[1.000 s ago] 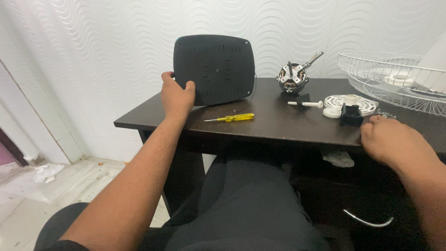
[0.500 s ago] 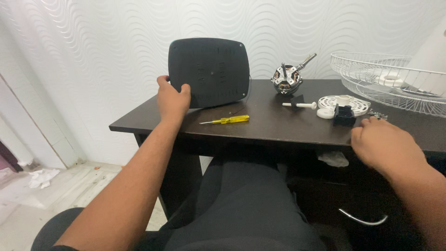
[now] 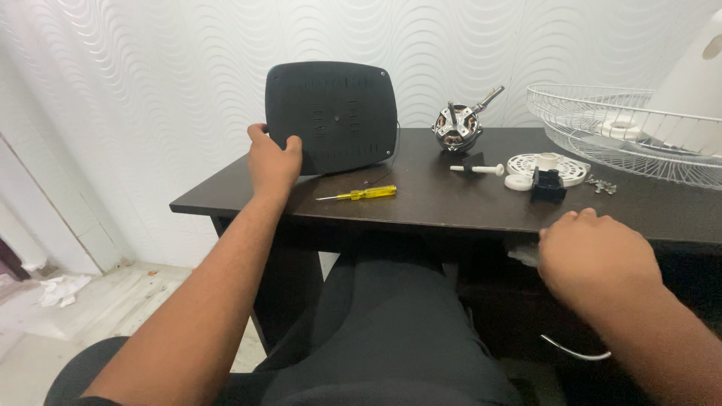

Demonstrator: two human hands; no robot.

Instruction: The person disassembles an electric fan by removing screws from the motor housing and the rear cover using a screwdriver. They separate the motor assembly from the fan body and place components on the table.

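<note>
Black rounded-rectangular plastic panel (image 3: 332, 116) stood upright on its lower edge at upper centre of frame, on the dark wooden bench (image 3: 451, 199), close to the white wavy wall. Left hand (image 3: 272, 162) gripped its lower-left corner, fingers curled shut around the edge, thumb on the front face. Long axis of panel ran left to right; left hand far nearer than right. Right hand (image 3: 598, 256) hovered at lower right by the bench's front edge, fingers loosely bent, holding nothing visible. One yellow-handled screwdriver (image 3: 357, 194) lay just right of the left hand. Further right: one metal motor (image 3: 454, 126), one white disc (image 3: 547, 167), one wire grille (image 3: 624, 128).
</note>
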